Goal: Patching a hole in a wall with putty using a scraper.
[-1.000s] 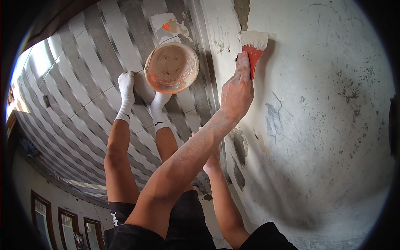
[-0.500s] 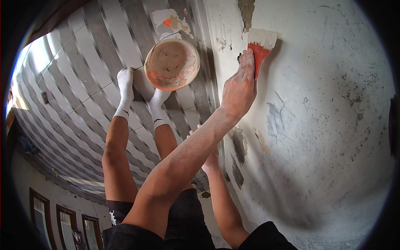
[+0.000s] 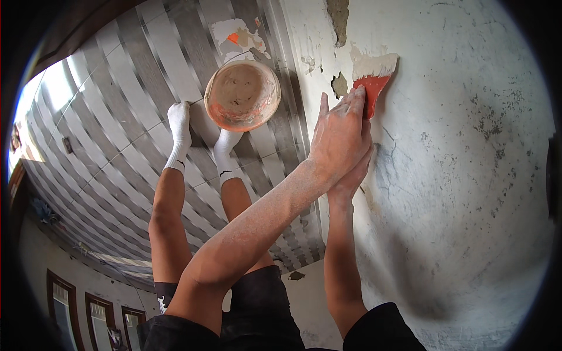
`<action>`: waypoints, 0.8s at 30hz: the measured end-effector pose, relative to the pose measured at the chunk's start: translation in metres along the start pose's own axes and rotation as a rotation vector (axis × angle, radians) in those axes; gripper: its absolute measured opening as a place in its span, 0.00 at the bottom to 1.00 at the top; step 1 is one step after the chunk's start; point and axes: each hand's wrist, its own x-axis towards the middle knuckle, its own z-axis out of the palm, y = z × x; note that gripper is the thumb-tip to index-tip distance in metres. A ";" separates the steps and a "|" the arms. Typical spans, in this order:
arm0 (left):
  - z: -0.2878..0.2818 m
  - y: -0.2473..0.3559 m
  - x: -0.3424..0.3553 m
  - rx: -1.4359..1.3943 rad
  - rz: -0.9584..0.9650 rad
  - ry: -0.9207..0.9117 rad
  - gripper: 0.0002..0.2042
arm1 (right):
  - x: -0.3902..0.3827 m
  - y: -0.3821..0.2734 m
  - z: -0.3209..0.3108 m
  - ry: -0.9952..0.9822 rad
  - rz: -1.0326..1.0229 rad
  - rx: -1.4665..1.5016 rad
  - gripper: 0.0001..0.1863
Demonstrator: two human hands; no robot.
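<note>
- A red putty knife (image 3: 373, 90) is to the right of the bucket (image 3: 243, 120), up against the pale wall (image 3: 456, 175).
- Its wide end points up and leans a little away from the bucket; its narrow end points down. So its long way runs mostly up and down.
- Pale putty (image 3: 370, 65) covers the wide end.
- The left hand (image 3: 339, 134), to the right of the bucket and a bit lower, holds the knife.
- Its long fingers (image 3: 356, 99) lie together on the red part, and one finger sticks out on the bucket side. The thumb is hidden.
- The knife pokes up past the fingertips, on the side away from the bucket.
- The right hand (image 3: 354, 178) is under the left one, lower than the bucket and to its right. Its fingers are hidden, so I can't tell what they do.
- The bucket looks smeared with tan and orange inside.
- A white sock (image 3: 179, 126) is left of the bucket.
</note>
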 end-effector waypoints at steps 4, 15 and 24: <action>0.007 0.010 -0.005 0.227 0.001 0.056 0.27 | 0.028 -0.004 0.003 -0.006 -0.055 0.003 0.27; -0.024 -0.008 -0.004 0.028 0.127 0.067 0.23 | 0.055 0.005 0.013 0.039 -0.402 -0.250 0.13; -0.077 0.013 -0.010 -0.130 0.481 0.277 0.12 | 0.071 0.044 0.024 -0.026 -0.150 -0.025 0.11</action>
